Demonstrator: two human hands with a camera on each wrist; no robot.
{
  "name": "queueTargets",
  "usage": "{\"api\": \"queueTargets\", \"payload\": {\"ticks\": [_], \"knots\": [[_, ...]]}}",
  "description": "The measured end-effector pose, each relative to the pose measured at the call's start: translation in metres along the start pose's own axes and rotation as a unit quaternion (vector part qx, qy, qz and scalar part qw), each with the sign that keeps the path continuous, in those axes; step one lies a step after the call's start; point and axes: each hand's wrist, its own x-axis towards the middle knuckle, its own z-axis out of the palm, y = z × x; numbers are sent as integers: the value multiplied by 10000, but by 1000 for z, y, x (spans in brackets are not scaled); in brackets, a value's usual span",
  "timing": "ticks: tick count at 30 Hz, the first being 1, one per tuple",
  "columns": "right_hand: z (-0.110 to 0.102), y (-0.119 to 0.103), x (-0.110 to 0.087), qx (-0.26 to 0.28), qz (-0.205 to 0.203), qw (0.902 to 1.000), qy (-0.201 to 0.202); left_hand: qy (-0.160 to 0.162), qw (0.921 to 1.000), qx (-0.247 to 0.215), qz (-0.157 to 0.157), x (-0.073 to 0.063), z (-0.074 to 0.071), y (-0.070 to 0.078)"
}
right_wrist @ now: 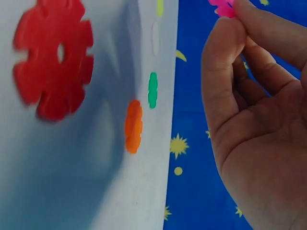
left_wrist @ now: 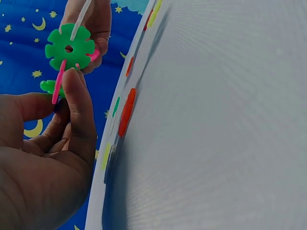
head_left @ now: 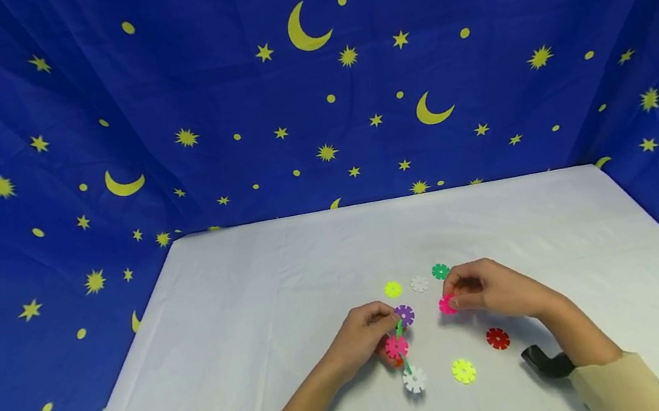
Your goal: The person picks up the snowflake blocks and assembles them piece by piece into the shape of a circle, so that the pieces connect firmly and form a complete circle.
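Observation:
My left hand (head_left: 361, 338) pinches a chain of slotted flower-shaped discs between thumb and fingers. A purple disc (head_left: 405, 315) shows at its fingertips. Below it, a pink disc (head_left: 396, 347) and a white disc (head_left: 414, 380) are joined by green discs seen edge-on; one green disc (left_wrist: 70, 47) faces the left wrist view, with a pink one (left_wrist: 59, 81) slotted into its edge. My right hand (head_left: 494, 287) pinches a single pink disc (head_left: 447, 304), apart from the chain. Its far edge is covered by the fingers.
Loose discs lie on the white table (head_left: 242, 307): yellow (head_left: 393, 289), white (head_left: 419, 283) and green (head_left: 440, 271) behind the hands, red (head_left: 498, 339) and yellow (head_left: 463, 371) nearer. An orange disc (right_wrist: 133, 127) shows in the right wrist view. A blue starry curtain (head_left: 257, 86) stands behind.

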Motion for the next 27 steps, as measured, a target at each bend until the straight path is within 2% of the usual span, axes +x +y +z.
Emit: {"api": "queueTargets", "payload": {"ticks": [4, 8, 20, 27], "knots": [[4, -7, 1, 171, -95, 9998, 102, 198, 9991, 384, 53, 1, 0, 0], [9, -15, 2, 300, -178, 9992, 211, 310, 9981, 524, 48, 2, 1, -1], [25, -22, 7, 590, -471, 9967, 287, 282, 9989, 365, 97, 2, 3, -4], [30, -21, 9, 541, -595, 9961, 372, 254, 9994, 217, 68, 2, 4, -4]]}}
